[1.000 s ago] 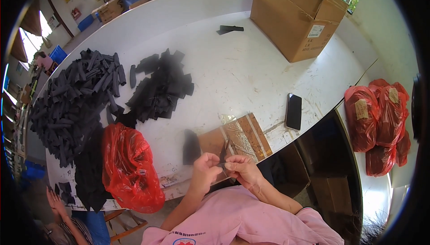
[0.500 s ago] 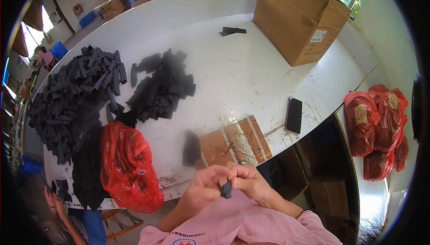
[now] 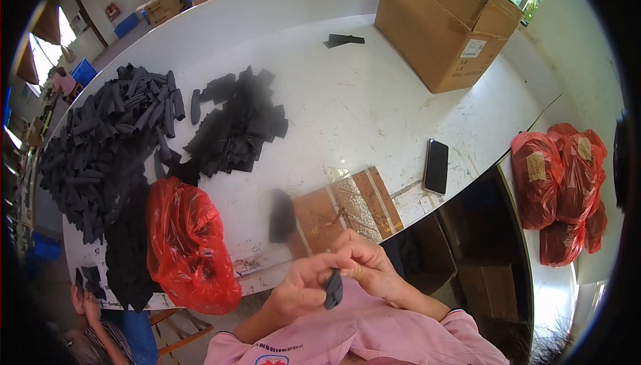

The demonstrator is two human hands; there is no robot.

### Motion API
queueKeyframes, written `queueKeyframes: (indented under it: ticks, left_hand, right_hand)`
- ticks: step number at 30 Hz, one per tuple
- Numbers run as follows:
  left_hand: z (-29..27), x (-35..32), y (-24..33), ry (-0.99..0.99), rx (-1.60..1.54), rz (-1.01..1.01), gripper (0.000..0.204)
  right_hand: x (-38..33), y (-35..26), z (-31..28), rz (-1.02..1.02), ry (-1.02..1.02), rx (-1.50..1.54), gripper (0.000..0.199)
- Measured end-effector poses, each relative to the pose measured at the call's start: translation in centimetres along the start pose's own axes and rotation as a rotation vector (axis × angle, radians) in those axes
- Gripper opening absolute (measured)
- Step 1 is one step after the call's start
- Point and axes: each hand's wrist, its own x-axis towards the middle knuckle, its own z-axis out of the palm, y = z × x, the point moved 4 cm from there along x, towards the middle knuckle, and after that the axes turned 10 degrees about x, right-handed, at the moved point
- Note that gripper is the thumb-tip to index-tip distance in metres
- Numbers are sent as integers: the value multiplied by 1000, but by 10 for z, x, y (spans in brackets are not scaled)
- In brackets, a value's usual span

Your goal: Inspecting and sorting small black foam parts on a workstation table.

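Head view looks down on a long white worktable (image 3: 374, 104), scuffed and marked, in a workshop with windows and stacked boxes at the far end. On its left side lies a large heap of black rolled pieces (image 3: 100, 151), with a smaller pile of flat black pieces (image 3: 240, 128) beside it. A big brown cardboard carton (image 3: 444, 21) with a white label stands at the far right corner. Red plastic bags with tan labels (image 3: 561, 185) sit off the table at right; another red bag (image 3: 190, 245) hangs over the near edge. A brown board with shiny tape (image 3: 347, 208) lies near the edge, a black phone (image 3: 436, 166) to its right. Left hand (image 3: 300, 288) and right hand (image 3: 364, 265) meet close to the chest, both pinching a small black piece (image 3: 332, 289).
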Motion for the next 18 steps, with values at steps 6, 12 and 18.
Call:
queueKeyframes:
  ticks: [6,12,18]
  left_hand:
    - [12,-1,1,214,532,16,49]
    - [19,2,-9,283,877,441,26]
    - [20,11,8,350,826,586,11]
  right_hand:
    - [-2,13,-9,120,27,424,14]
    - [8,-22,-6,-325,92,-300,5]
    - [13,-40,3,-506,132,-522,5]
